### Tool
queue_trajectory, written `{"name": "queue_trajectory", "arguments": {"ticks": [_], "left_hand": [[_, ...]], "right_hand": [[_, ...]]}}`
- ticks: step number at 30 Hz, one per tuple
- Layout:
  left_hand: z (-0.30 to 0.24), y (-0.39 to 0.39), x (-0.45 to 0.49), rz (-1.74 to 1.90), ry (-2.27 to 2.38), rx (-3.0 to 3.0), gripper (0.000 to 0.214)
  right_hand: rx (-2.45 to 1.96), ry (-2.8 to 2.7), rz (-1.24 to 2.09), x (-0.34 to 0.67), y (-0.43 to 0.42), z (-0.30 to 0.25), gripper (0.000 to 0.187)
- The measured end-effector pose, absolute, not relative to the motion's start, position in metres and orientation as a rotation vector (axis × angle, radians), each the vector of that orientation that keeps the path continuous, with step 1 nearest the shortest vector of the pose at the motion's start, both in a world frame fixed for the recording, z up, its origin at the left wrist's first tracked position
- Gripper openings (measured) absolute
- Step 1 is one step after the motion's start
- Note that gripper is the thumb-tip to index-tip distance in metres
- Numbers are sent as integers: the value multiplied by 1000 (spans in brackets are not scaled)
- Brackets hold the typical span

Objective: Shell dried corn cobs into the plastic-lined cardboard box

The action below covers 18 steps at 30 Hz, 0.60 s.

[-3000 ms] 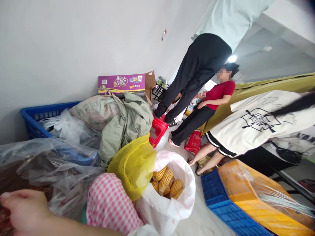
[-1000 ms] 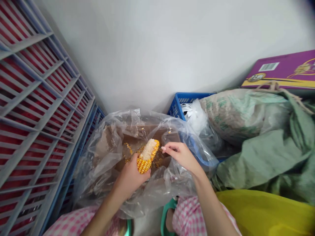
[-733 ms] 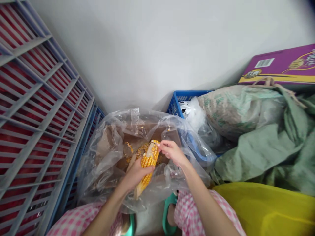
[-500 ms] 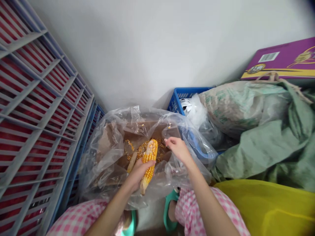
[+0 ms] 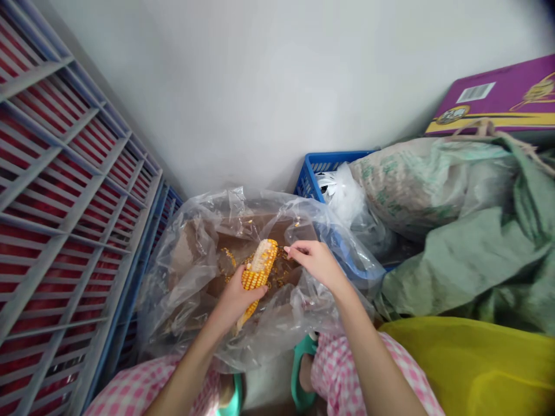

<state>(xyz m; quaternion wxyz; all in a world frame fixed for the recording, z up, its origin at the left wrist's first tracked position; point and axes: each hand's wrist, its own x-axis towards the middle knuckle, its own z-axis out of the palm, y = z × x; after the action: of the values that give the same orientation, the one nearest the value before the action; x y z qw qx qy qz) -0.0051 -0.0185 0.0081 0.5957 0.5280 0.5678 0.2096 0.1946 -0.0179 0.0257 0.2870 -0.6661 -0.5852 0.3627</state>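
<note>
My left hand (image 5: pixel 240 297) is wrapped round an ear of corn (image 5: pixel 256 277), tilted with its upper end away from me. Yellow kernels cover most of the ear, while a pale bare patch shows along its upper part. Just right of the ear, my right hand (image 5: pixel 314 260) has its fingers curled together in a pinch, apart from the corn; whatever they hold is too small to make out. Beneath both hands lies a cardboard box (image 5: pixel 260 222) lined with a clear plastic bag (image 5: pixel 182 300). Loose kernels (image 5: pixel 228 255) are scattered on its bottom.
Slatted plastic crates (image 5: pixel 82 190) with red contents rise on the left. To the right are a blue basket (image 5: pixel 310 179) with plastic bags, a stuffed sack (image 5: pixel 411 185), green cloth (image 5: pixel 472 254), a purple carton (image 5: pixel 489 98) and something yellow (image 5: pixel 468 358). A white wall (image 5: pixel 243 86) stands behind.
The ear has turned in my left hand, showing more of its bare patch. My right hand has shifted slightly left, nearer the ear. The bare cob in the box is now hidden.
</note>
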Motion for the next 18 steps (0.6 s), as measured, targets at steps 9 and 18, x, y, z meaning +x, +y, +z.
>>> {"name": "queue_trajectory", "arguments": {"ticks": [9, 18], "left_hand": [[7, -22, -2, 426, 1339, 1339, 34], [31, -32, 4, 306, 1114, 700, 43]], "right_hand": [[-1766, -1656, 858, 193, -20, 24, 30], [-1487, -1045, 1375, 176, -18, 18, 40]]}}
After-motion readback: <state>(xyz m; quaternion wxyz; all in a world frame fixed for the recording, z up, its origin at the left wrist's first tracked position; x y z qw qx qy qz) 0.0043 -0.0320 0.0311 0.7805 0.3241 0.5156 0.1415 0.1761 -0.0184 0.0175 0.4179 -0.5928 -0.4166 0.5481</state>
